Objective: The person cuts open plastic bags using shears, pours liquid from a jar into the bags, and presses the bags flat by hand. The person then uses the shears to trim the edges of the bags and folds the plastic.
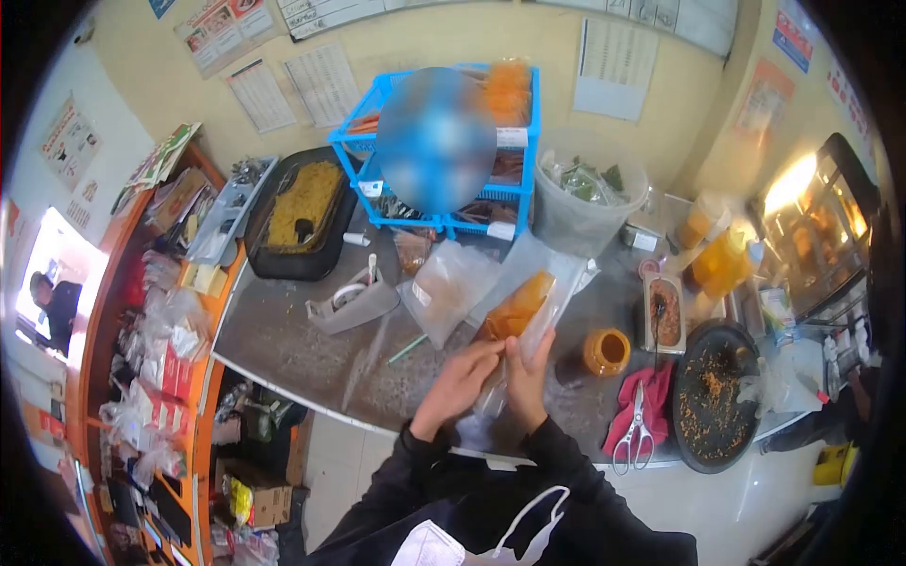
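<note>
Both of my hands are closed on a see-through plastic bag (557, 307) with flat orange-brown food (519, 308) inside. My left hand (462, 379) pinches the bag's near end from the left, its fingertips meeting my right hand. My right hand (528, 374) is wrapped round the bag's right side, thumb on top. Beyond my left hand lies another plastic bag (447, 288) with a pale label. A green straw-like stick (407, 349) lies to its left. Right of my right hand stands an open jar (606, 352) of orange-brown contents.
Scissors (636, 429) lie on a red cloth (655, 401) at the front edge, beside a black round tray (717, 396) of crumbs. Further back are a metal container (663, 311), a plastic bucket (585, 212), blue crates (517, 203), a tape dispenser (351, 307) and a black tray (261, 259).
</note>
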Demonstrator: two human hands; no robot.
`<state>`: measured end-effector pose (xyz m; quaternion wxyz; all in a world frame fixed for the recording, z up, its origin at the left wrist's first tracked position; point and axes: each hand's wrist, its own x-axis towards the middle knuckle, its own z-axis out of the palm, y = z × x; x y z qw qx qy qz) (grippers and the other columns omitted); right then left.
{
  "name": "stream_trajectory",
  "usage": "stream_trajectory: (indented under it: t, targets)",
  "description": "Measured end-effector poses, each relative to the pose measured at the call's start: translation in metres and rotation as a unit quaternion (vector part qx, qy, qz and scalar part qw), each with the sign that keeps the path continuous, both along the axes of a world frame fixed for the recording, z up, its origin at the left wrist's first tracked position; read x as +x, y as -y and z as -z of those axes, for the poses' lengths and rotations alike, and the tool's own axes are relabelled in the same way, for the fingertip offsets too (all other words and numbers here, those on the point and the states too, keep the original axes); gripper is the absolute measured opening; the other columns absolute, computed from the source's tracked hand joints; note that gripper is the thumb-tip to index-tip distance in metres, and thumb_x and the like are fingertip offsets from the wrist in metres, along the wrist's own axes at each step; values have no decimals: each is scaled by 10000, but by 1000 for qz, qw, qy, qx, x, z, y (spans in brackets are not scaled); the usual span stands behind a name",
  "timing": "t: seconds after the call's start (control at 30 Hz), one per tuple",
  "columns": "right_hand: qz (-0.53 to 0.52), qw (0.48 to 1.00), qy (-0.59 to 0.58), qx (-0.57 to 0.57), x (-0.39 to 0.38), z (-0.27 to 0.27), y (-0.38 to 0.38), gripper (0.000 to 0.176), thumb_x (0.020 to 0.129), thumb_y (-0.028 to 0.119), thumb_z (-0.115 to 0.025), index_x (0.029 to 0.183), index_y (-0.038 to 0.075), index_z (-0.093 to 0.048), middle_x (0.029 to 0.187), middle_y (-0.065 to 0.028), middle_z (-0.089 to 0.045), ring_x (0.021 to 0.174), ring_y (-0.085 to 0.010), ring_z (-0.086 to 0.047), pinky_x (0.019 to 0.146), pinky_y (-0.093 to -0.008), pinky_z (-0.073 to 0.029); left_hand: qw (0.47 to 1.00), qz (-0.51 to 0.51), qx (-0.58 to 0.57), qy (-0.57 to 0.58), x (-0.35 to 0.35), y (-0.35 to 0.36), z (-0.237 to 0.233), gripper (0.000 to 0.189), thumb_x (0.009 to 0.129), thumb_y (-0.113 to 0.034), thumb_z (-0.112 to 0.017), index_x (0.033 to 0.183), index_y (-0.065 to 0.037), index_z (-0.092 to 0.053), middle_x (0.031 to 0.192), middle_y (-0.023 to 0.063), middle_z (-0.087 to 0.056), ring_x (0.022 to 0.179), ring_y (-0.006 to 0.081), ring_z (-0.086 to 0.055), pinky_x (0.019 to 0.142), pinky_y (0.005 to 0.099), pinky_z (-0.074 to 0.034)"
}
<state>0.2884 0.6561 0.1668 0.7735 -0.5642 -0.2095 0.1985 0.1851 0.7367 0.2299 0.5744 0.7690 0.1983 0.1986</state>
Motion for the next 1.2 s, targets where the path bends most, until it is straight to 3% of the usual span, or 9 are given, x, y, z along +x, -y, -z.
stream_trajectory:
  t: [0.1,0.23,0.3,0.5,0.73,0.83,1.03,1.13,1.2]
  targets:
    - [134,989,59,-15,29,9,-30,645,974,245,-622,1462,-6,-284,1374,-131,-448,1256,-213,-440,1054,-341,-358,994,-94,-7,58,20,-81,-14,268,1003,-186,-506,1029,5,-692,883,112,-732,832,257,-716,774,323,-538]
    - [201,967,160,-8,61,-25,-47,384,943,92,-589,1294,-29,-489,1221,-109,-595,1086,-174,-572,960,-301,-437,943,20,277,-185,105,-195,-44,474,989,-441,-453,1059,-54,-717,1016,160,-727,921,337,-700,814,393,-537]
    - [240,957,161,-26,67,-37,-55,246,901,68,-625,1128,-18,-581,1161,-99,-634,1013,-161,-595,917,-295,-458,820,113,415,-378,154,-227,7,468,966,-422,-437,1084,-67,-718,1076,192,-704,995,372,-679,848,433,-533]
    - [247,959,113,88,101,-50,-80,190,882,27,-627,1071,8,-627,1123,-84,-648,1018,-148,-588,909,-289,-456,735,252,405,-482,159,-253,64,352,791,-98,-582,1120,-50,-700,1206,218,-651,1133,382,-627,862,476,-524]
    - [-10,947,-286,149,89,-37,-130,119,901,19,-587,1011,27,-634,1039,-66,-642,974,-202,-613,849,-348,-500,921,94,341,-163,54,-215,40,288,694,22,-575,976,-12,-617,1090,246,-637,1028,411,-612,824,478,-500]
    - [-19,916,-359,177,54,-17,-152,113,907,13,-559,989,45,-629,994,-62,-638,951,-217,-618,830,-348,-502,944,81,297,-124,37,-206,36,489,685,-12,-647,1166,5,-563,1175,254,-598,1122,423,-563,934,447,-465]
    - [11,962,-211,172,28,19,-119,112,837,-18,-596,921,54,-611,947,-80,-652,916,-239,-634,832,-355,-504,976,53,192,-94,3,-179,28,786,653,-60,-768,1366,8,-444,1322,219,-521,1288,346,-471,1064,391,-390]
    - [63,970,236,-4,20,39,-93,90,816,4,-596,904,25,-597,952,-121,-659,937,-260,-644,859,-363,-499,979,49,161,-118,5,-154,30,865,656,-76,-801,1416,-8,-394,1376,202,-486,1337,314,-436,1092,379,-363]
    - [54,949,309,-32,17,44,-81,160,798,8,-583,956,11,-607,972,-163,-654,970,-302,-641,877,-377,-492,979,54,164,-108,8,-145,30,896,659,-80,-808,1434,-8,-363,1399,210,-460,1345,314,-427,1089,375,-367]
